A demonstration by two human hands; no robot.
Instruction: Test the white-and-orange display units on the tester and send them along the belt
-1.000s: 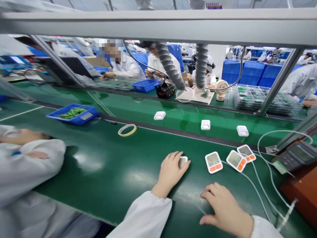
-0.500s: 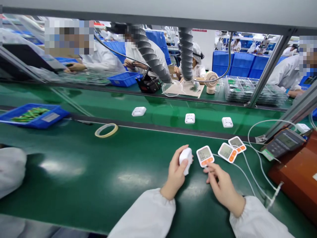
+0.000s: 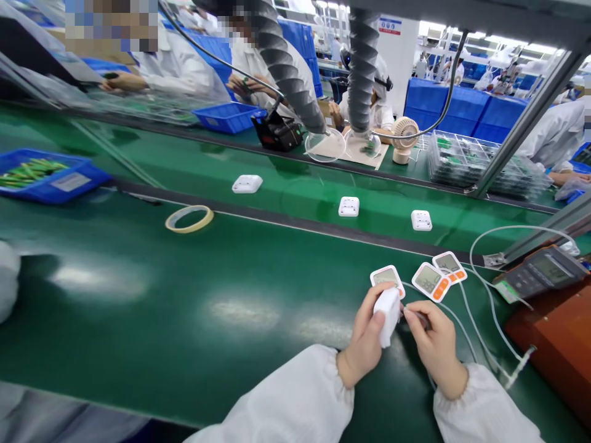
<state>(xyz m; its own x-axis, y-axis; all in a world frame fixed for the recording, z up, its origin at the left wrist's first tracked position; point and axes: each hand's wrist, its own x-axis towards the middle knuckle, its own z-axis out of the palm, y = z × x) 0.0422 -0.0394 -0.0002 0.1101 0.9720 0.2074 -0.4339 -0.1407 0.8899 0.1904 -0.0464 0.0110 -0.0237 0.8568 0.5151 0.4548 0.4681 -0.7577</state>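
Observation:
My left hand grips a small white square device and holds it upright on edge above the green table. My right hand pinches the end of a thin white cable right beside the device's edge. Just beyond my hands three white and orange display units lie face up in a row, the nearest partly hidden by the device.
Three more white devices sit on the conveyor belt behind. A tape ring and a blue bin lie to the left. A meter stands on a brown box at right. A co-worker's sleeve shows at left; other people work across the line.
My left hand picked the white device off the table and carried it right. My right hand left the table, took up the cable end and came against the device.

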